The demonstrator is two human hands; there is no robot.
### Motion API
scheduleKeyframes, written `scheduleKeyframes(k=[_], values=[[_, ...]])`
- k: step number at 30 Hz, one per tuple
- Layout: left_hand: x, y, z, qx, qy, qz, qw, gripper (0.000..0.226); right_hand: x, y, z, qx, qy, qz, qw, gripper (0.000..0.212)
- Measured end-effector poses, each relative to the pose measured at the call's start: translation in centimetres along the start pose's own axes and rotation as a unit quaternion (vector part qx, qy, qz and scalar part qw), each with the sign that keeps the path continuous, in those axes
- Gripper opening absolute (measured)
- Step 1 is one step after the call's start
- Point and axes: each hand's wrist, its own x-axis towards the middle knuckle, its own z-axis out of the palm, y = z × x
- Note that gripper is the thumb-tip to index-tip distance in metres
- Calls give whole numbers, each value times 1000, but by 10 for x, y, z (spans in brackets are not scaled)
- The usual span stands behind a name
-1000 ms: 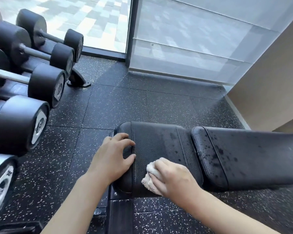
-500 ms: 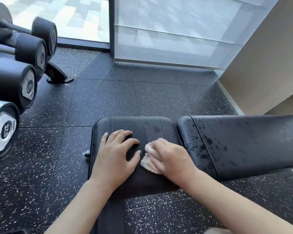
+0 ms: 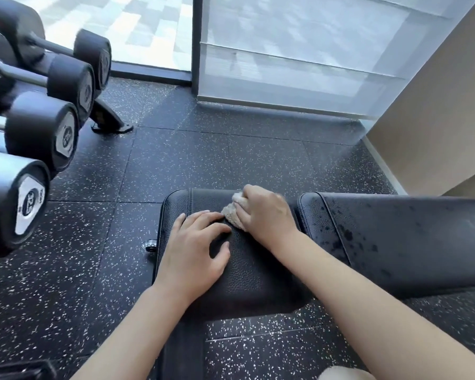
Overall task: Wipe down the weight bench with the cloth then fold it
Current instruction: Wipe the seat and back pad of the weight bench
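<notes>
Cloth [image 3: 232, 213]: bunched in right hand [image 3: 263, 212], fingers curled round it, pressed onto far part of seat pad [image 3: 247, 270]. Just beside it, left hand [image 3: 195, 248] flat on same pad, fingers spread and lightly bent, gripping nothing, apparently bracing. Hands nearly touching at fingertips w/ cloth between.

Outward: seat pad looks matte and mostly dry near hands, so prob. wiped or partly wiped there; can't tell re: near edge and sides. Back pad [image 3: 395, 242] to the right, separated from seat by narrow gap, shows dark droplets and wet-looking speckles across its surface, esp. near seat end. Judged untouched so far.

Progress: early-to-mid wipe phase. Left to do: finish seat, then whole back pad, then fold cloth, not begun since cloth is wadded.

Further out: speckled rubber floor [image 3: 189, 160], dumbbells [image 3: 39, 133] on rack at left, window [image 3: 285, 50] beyond. Bench frame mostly hidden.
</notes>
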Motion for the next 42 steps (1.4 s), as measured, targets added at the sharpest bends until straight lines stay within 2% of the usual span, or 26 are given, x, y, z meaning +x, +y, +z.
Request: scheduleKeyframes(k=[3,6,10,14,18,22,26,33,37,39,42], values=[[-1,-1,2,-7,5,1,1000,26,-66,-4,-17,43,14,-48,998,27],[-1,0,3,-4,6,2,1000,24,-124,4,-33,79,-20,-57,995,28],[2,3,5,16,11,-2,1000,22,-156,19,-35,57,-47,-101,992,22],[2,4,6,24,15,-3,1000,21,-120,23,-27,26,-14,-109,994,23],[3,6,5,31,15,-1,999,19,-43,27,-13,21,31,-17,999,27],[3,6,2,27,12,3,1000,19,29,30,3,-6,10,60,998,25],[2,6,0,11,7,-5,1000,21,45,30,3,-26,-9,81,996,25],[1,11,2,-9,-17,2,1000,21,-57,27,-20,30,5,40,999,26],[5,26,13,-30,-23,45,998,22,-140,28,-36,93,9,85,992,30],[10,32,21,-31,-35,51,998,23,-170,30,-39,131,1,107,986,26],[13,35,30,-17,-48,55,997,22,-181,34,-39,144,-3,91,985,20]])
